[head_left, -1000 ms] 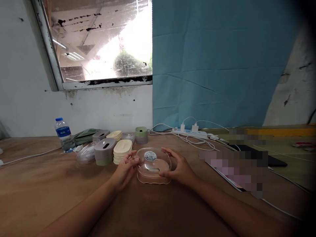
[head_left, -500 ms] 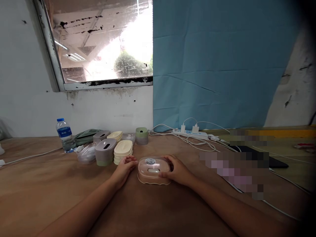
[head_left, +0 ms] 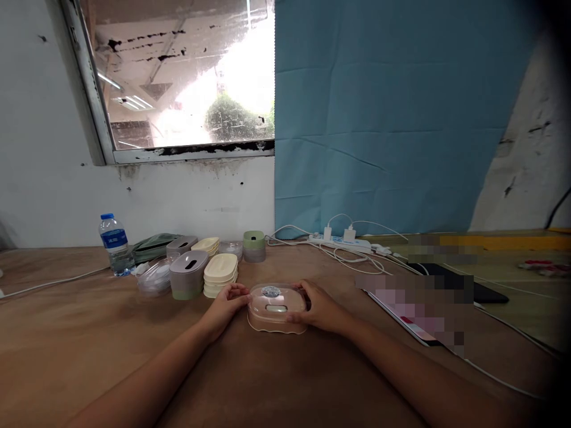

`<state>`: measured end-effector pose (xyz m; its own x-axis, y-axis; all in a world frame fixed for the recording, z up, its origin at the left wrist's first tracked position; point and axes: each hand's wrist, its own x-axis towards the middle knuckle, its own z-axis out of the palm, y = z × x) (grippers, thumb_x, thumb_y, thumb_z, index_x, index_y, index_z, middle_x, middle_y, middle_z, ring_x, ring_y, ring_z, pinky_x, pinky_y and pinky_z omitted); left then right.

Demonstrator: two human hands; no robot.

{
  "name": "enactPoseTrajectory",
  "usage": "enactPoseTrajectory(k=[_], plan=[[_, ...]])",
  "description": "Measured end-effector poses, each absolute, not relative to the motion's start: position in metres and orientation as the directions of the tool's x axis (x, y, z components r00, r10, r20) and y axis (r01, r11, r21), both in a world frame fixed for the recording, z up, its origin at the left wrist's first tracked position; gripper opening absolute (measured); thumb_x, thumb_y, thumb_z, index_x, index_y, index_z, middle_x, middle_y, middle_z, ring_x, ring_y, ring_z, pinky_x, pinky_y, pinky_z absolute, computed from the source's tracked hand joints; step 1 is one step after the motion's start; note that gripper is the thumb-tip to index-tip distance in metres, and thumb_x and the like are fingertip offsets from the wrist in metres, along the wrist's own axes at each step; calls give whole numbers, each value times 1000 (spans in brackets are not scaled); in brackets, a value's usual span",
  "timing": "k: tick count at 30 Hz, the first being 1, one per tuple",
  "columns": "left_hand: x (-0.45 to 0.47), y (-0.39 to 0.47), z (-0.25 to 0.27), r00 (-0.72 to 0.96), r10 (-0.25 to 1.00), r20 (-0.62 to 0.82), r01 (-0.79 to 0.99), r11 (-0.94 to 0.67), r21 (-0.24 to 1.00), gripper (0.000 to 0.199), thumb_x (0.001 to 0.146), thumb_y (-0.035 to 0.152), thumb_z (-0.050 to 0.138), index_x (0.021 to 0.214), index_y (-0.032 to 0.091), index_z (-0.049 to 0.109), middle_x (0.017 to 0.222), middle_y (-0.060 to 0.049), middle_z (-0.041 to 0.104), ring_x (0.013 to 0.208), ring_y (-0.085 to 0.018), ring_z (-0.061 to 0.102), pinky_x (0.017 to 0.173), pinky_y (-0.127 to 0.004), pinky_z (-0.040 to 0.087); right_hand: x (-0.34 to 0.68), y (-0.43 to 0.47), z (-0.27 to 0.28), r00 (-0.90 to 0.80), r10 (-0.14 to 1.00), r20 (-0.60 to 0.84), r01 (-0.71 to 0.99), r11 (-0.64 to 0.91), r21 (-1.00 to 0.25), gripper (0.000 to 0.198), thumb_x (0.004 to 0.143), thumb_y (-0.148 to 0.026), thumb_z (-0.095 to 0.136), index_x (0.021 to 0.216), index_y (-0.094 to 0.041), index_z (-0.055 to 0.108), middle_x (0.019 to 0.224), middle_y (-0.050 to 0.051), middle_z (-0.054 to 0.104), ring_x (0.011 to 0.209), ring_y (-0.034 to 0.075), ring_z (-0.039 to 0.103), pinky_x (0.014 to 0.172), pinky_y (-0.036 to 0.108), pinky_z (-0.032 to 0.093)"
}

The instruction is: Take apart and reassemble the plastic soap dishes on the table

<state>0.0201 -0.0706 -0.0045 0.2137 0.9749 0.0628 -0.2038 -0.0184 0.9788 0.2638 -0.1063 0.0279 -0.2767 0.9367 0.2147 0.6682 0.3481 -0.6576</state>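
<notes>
A rounded, see-through pink box (head_left: 279,323) sits on the brown table in front of me. A small slot and a silvery round sticker show on its top, and its bottom rim is wavy. My right hand (head_left: 323,309) grips its right end, fingers behind and thumb towards the front. Curled at the left end, my left hand (head_left: 228,306) touches the box with thumb and fingertips. Just beyond my left hand stands a stack of cream lids (head_left: 221,273). Beside it is a lilac and green container (head_left: 188,276) with a dark slot on top.
Clear plastic covers (head_left: 154,278) and a water bottle (head_left: 115,245) stand on the left, near a green cloth pouch (head_left: 151,246). A green and grey round container (head_left: 254,246) stands farther back. A power strip (head_left: 341,242) with white cables lies behind; a partly blurred tablet-like thing (head_left: 401,321) lies right.
My left hand has moved slightly right and now touches the box's left end. My right hand keeps its grip. The whole view has shifted a little.
</notes>
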Motion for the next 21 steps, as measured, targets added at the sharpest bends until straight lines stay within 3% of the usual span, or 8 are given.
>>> enactPoseTrajectory(k=[4,6,12,21], plan=[[20,-71,-4,215,974,74,-159,-40,986,36,58,27,73,87,15,55,89,-6,61,81,-15,57,77,-27,42,276,-111,33,-465,879,106,683,433,-588,115,49,-52,71,137,-14,8,140,16,19,126,30,25,101,40,25],[20,-71,-4,220,972,83,-150,-50,987,36,58,28,73,87,15,55,89,-6,61,82,-15,57,78,-27,41,280,-112,36,-542,833,108,669,506,-544,120,49,-51,72,138,-20,-2,144,11,5,130,29,14,103,39,21],[20,-71,-4,217,972,86,-138,-57,989,37,57,29,73,86,15,56,87,-5,61,83,-15,56,80,-28,40,280,-110,41,-663,737,129,619,638,-458,82,62,-46,67,132,-31,29,144,3,13,130,27,18,104,40,22],[24,-82,11,152,980,130,-34,-126,991,32,58,31,70,81,16,52,85,-2,59,79,-14,56,73,-24,41,283,-107,37,-628,752,201,639,645,-419,78,59,-44,69,129,-31,36,140,5,26,126,27,26,102,40,25]])
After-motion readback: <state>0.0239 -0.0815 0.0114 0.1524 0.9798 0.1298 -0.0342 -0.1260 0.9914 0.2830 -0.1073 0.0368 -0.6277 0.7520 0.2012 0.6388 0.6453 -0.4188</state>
